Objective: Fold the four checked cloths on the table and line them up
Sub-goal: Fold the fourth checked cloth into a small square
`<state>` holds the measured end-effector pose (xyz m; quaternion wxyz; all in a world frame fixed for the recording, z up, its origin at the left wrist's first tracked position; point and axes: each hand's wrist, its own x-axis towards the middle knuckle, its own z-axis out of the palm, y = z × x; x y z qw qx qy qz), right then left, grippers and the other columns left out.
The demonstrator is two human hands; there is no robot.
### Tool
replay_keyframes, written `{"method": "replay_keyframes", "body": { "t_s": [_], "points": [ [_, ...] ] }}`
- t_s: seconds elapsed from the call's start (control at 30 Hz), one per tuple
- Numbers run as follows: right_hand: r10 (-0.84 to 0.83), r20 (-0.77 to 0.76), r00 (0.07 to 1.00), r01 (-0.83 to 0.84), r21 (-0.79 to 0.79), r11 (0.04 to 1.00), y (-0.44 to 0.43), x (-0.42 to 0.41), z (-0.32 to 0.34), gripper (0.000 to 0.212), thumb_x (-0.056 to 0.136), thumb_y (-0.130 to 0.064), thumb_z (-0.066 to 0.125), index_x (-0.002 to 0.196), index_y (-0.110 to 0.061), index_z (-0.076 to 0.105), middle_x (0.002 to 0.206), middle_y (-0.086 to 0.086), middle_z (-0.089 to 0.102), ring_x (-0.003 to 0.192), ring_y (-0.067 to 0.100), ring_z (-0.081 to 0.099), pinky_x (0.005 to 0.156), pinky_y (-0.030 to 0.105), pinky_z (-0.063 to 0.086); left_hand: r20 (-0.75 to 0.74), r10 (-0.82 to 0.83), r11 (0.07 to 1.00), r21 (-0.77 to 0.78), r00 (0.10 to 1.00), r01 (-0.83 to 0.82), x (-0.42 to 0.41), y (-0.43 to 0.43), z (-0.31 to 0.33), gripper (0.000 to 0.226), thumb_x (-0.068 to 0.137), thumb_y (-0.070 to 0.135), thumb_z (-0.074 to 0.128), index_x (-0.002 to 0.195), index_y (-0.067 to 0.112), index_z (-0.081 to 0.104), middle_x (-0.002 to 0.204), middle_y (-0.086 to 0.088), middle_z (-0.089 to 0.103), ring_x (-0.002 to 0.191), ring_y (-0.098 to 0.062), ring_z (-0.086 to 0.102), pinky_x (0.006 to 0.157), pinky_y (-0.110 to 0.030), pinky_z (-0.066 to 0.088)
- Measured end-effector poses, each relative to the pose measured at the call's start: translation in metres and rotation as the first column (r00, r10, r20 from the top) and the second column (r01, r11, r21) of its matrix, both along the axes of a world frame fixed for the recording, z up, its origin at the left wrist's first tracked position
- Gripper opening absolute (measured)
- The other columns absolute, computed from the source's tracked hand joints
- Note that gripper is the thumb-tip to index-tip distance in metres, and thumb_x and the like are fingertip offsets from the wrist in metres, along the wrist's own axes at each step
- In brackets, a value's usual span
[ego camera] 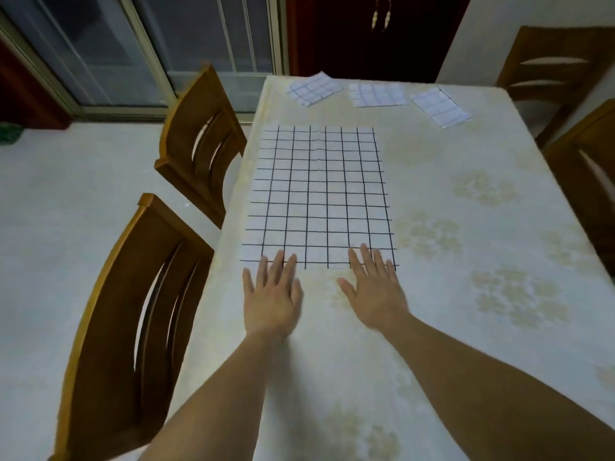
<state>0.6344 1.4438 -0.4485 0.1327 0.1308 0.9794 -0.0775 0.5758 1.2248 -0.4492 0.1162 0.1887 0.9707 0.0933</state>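
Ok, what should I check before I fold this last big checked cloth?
1. The big cloth is spread flat, no bunching: ok.
2. The left hand and right hand are at its near edge, fingertips on it: ok.
3. Near corners gripped: not ok, both hands lie open and flat.
4. Bare table beyond its far edge: ok.
5. Folded cloths in a straight line: not ok. The left folded cloth and right folded cloth sit turned; the middle folded cloth lies squarer.
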Motion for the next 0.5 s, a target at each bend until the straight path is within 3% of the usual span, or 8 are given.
{"method": "replay_keyframes", "body": {
  "t_s": [0.2,0.23,0.3,0.37,0.43,0.5],
  "points": [
    [-0.031,0.001,1.000,0.031,-0.025,0.999,-0.034,0.109,0.012,0.069,0.096,-0.067,0.001,0.156,-0.033,-0.010,0.162,-0.006,-0.020,0.149,0.017,-0.022,0.123,0.042,-0.005,0.005,0.042,0.999,0.004,0.999,-0.042,0.114,-0.024,0.002,0.059,0.104,0.057,-0.002,0.156,0.041,-0.021,0.165,0.010,-0.026,0.151,-0.020,-0.031,0.125,-0.052,-0.010],
    [-0.053,0.007,0.999,0.053,-0.013,0.999,-0.039,0.126,0.016,0.068,0.097,-0.065,0.001,0.157,-0.033,0.001,0.165,-0.005,-0.011,0.151,0.017,-0.015,0.123,0.042,-0.004,0.012,0.039,0.999,-0.001,0.999,-0.039,0.134,-0.026,0.002,0.059,0.104,0.057,0.000,0.157,0.040,-0.020,0.166,0.009,-0.025,0.151,-0.021,-0.030,0.125,-0.052,-0.010],
    [-0.131,-0.047,0.990,0.133,0.045,0.990,-0.050,0.151,0.030,0.068,0.098,-0.061,0.005,0.148,-0.029,0.038,0.161,0.001,0.026,0.150,0.023,0.014,0.123,0.046,0.006,0.043,0.043,0.999,-0.012,0.998,-0.043,0.176,-0.027,0.005,0.062,0.105,0.056,0.006,0.160,0.035,-0.011,0.168,0.004,-0.018,0.154,-0.026,-0.022,0.125,-0.051,-0.007],
    [-0.184,-0.174,0.968,0.200,0.084,0.976,-0.064,0.159,0.041,0.066,0.097,-0.058,0.014,0.130,-0.021,0.056,0.142,0.007,0.050,0.137,0.027,0.036,0.118,0.050,0.020,0.056,0.055,0.998,0.014,0.997,-0.056,0.217,-0.024,0.013,0.066,0.104,0.054,0.024,0.163,0.027,0.011,0.170,-0.005,0.006,0.156,-0.034,0.007,0.123,-0.047,0.005],
    [-0.205,-0.197,0.959,0.209,-0.002,0.978,-0.076,0.160,0.044,0.063,0.098,-0.059,0.025,0.144,-0.019,0.042,0.151,0.012,0.039,0.142,0.029,0.029,0.121,0.049,0.015,0.062,0.043,0.996,0.076,0.997,-0.047,0.260,-0.011,0.019,0.069,0.095,0.052,0.046,0.157,0.023,0.037,0.161,-0.009,0.038,0.140,-0.035,0.045,0.114,-0.046,0.026],
    [-0.251,-0.040,0.967,0.243,-0.148,0.959,-0.088,0.161,0.040,0.077,0.096,-0.066,0.028,0.157,-0.025,0.008,0.164,0.012,0.005,0.151,0.031,0.004,0.122,0.046,0.000,0.156,-0.048,0.989,0.145,0.987,0.025,0.303,0.000,0.030,0.067,0.088,0.049,0.055,0.148,0.021,0.047,0.143,-0.002,0.056,0.116,-0.028,0.058,0.100,-0.046,0.044]
  ]
}}
